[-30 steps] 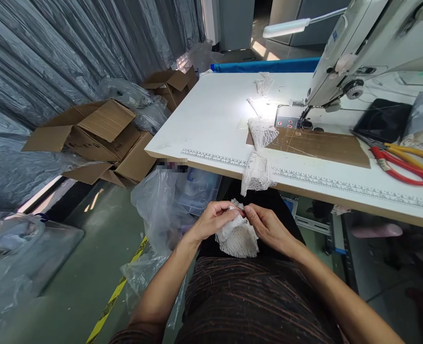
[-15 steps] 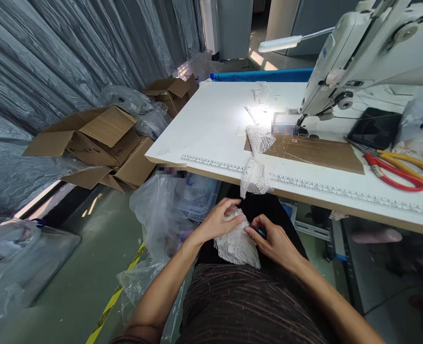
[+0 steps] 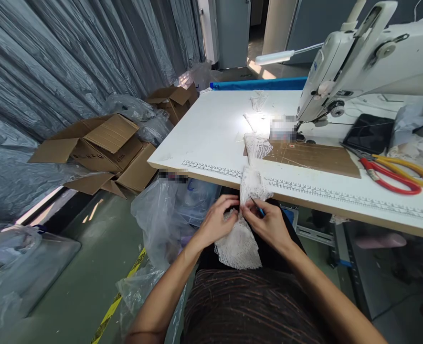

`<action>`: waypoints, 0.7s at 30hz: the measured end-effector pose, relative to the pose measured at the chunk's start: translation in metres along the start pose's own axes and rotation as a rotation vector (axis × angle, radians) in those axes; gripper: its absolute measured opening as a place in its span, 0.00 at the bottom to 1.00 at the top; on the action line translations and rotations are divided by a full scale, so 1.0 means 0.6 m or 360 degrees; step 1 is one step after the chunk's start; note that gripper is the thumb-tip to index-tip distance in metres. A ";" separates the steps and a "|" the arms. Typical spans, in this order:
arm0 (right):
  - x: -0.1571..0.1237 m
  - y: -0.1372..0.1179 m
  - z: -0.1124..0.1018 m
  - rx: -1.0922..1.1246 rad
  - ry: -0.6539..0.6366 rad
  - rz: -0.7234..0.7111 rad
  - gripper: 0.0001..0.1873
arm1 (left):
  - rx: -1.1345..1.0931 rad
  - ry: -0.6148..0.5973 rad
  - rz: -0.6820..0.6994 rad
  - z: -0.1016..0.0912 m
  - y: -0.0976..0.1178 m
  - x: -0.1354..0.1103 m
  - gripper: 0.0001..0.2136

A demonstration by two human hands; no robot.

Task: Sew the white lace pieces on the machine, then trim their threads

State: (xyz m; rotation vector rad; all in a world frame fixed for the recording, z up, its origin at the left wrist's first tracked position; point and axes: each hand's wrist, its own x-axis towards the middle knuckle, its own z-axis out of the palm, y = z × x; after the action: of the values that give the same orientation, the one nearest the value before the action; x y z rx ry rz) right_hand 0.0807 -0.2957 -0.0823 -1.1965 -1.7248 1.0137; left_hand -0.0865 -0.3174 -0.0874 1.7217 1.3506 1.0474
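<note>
White lace fabric (image 3: 238, 246) lies over my lap, and a strip of it runs up across the table's front edge. My left hand (image 3: 219, 220) is closed on the lace from the left, its fingertips hidden in part. Close beside it, my right hand (image 3: 270, 224) pinches the lace strip (image 3: 251, 181) just below the table edge. That hand also holds blue thread snips (image 3: 258, 208), with a thin dark tip pointing up and left; most of the snips are hidden by the fingers. Further lace pieces (image 3: 257, 145) trail over the tabletop.
A white sewing machine (image 3: 335, 71) stands at the right of the table (image 3: 204, 129). Brown card (image 3: 311, 157) lies before its needle. Red and yellow-handled scissors (image 3: 394, 177) rest near a dark phone-like slab (image 3: 371, 131). Open cartons (image 3: 104, 143) and plastic bags (image 3: 157, 215) are at the left.
Both hands have moved up toward the table edge. My right hand now pinches the lace strip where it hangs off the table, and the snips' tip shows. The view has shifted slightly.
</note>
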 end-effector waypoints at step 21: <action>-0.049 0.032 -0.058 0.0063 -0.0598 0.0245 0.26 | -0.0902 -0.0334 -0.0704 -0.004 0.012 -0.021 0.18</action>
State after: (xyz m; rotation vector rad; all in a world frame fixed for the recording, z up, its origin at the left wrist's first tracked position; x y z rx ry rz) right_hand 0.1259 -0.3134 -0.0917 -1.1828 -1.9057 1.4325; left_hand -0.0872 -0.3310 -0.0821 1.0234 1.0927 0.8560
